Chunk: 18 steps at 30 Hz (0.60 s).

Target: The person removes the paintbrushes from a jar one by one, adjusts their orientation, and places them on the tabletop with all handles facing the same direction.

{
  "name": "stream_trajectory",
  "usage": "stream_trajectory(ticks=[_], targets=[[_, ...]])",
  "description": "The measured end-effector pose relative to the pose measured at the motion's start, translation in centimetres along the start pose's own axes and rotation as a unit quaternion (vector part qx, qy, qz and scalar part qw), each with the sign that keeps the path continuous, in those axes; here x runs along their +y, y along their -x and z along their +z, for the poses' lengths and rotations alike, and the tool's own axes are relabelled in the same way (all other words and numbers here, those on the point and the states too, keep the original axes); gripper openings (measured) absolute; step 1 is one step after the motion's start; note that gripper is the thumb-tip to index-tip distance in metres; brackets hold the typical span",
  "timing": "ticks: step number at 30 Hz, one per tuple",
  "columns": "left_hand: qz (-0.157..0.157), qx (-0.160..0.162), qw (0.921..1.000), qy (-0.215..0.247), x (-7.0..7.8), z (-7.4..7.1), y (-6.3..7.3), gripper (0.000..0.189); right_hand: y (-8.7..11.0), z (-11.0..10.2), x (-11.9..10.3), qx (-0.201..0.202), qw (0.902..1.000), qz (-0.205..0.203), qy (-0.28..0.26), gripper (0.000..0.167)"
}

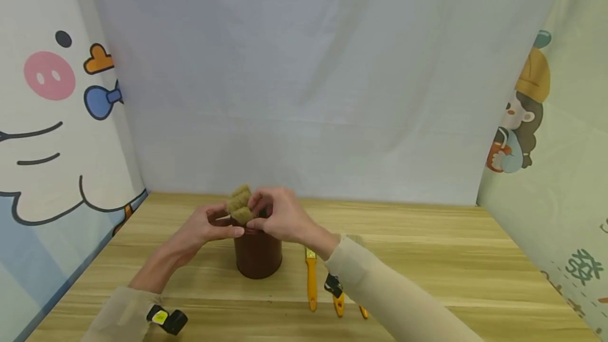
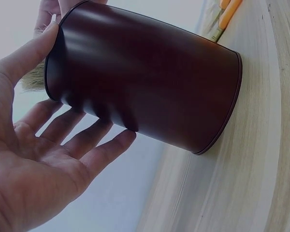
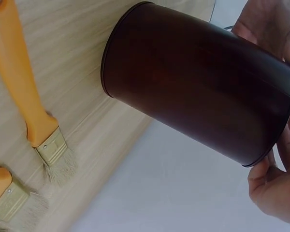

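A dark brown cylindrical canister (image 1: pixel 258 255) stands upright on the table, with several tan bristle heads (image 1: pixel 239 205) sticking up out of its mouth at the left. My left hand (image 1: pixel 206 226) grips the canister near its rim; in the left wrist view the thumb lies at the rim and the fingertips touch the side. My right hand (image 1: pixel 280 215) is over the mouth, thumb and curled fingers pinching at the bristle head of a brush by the rim. In the right wrist view, the right hand (image 3: pixel 280 193) is close against the rim. The canister's inside is hidden.
To the canister's right lie a brush with an orange handle (image 1: pixel 311 281), a second orange-handled brush (image 1: pixel 338 305) and a third (image 1: pixel 363 312), partly beneath my right forearm. A pale cloth (image 1: pixel 304 94) hangs behind the wooden table (image 1: pixel 427 257), with printed cloths at both sides.
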<state>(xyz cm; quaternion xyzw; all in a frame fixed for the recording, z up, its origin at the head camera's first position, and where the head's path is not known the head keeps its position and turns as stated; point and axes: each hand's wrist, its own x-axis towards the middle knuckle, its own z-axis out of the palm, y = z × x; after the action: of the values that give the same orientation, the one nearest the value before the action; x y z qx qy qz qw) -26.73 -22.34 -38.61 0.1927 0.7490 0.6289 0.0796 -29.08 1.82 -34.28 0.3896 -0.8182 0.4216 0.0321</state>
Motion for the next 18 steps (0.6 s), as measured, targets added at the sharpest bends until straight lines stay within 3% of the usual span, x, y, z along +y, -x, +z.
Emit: stream_trajectory(ticks=[9,18], targets=[[-0.001,-0.002,1.0000,-0.008,-0.1,0.0,-0.1,0.069,0.6,-0.9,0.4,0.024,0.9981,0.001,-0.057,0.025],[-0.002,0.003,1.0000,-0.005,-0.1,0.0,-0.2,0.072,0.5,-2.1,0.1,0.075,0.9945,-0.010,-0.072,0.031]])
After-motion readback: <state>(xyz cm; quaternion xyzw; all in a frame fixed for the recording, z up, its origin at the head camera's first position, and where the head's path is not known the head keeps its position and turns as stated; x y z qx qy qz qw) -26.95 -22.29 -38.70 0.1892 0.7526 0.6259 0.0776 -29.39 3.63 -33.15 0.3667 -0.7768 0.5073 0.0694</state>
